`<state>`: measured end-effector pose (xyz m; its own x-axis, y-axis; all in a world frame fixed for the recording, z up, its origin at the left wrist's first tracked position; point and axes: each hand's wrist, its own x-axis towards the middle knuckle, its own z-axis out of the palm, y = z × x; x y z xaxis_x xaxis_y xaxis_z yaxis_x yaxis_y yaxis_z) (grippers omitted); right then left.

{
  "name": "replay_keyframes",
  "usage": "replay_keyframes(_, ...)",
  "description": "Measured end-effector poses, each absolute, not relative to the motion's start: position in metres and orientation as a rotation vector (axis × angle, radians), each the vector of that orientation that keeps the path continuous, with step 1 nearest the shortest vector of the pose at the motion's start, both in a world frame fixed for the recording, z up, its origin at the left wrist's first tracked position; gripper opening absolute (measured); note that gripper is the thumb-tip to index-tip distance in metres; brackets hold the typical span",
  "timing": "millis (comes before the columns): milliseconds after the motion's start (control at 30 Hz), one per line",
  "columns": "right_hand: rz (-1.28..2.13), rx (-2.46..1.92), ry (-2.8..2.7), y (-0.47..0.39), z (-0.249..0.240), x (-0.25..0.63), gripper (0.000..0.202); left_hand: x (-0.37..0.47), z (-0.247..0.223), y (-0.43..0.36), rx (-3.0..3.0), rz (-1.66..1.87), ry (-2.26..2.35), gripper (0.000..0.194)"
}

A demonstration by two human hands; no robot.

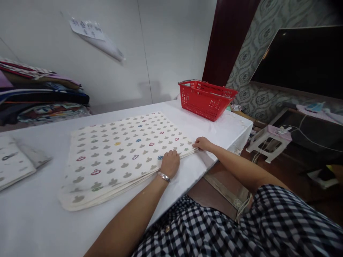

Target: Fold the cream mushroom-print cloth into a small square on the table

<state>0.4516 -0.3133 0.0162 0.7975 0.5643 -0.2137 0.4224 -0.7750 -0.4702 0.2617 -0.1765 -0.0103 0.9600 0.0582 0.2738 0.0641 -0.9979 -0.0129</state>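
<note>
A large folded cloth (125, 150), cream with grey cloud-like shapes and a few coloured ones, lies flat on the white-covered table. Its layers show along the near edge. My left hand (170, 163), a bracelet at its wrist, is closed over that near edge with the fingers curled on top; the thumb is hidden. At the near right corner, my right hand (203, 144) pinches the cloth between thumb and fingers. Another folded cloth (16, 160) with a grey print rests at the table's left side, partly out of view.
A red plastic basket (205, 100) stands on the far right of the white tablecloth (104, 228). Folded fabrics (43, 94) are piled at the far left. Beyond the table's right edge are a plastic stool (270, 139) with cables and a dark screen (302, 62).
</note>
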Motion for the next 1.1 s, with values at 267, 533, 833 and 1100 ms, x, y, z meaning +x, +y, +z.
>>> replay_keyframes(267,0.443,-2.735,-0.762,-0.303,0.022,0.446,0.022,0.262,-0.014,-0.176,-3.088,-0.474,-0.105,0.022)
replay_keyframes(533,0.534,-2.601,-0.685,-0.31,0.013,0.442,0.018,0.26,-0.018,-0.178,-3.091,-0.539,-0.135,0.016)
replay_keyframes(833,0.38,-2.776,-0.981,-0.292,0.011,0.463,0.044,0.256,-0.013,-0.182,-3.083,-0.505,-0.049,0.013)
replay_keyframes(1100,0.005,-2.83,-1.237,-0.209,0.008,0.479,0.05,0.255,-0.019,-0.185,-3.101,-0.578,-0.09,0.011)
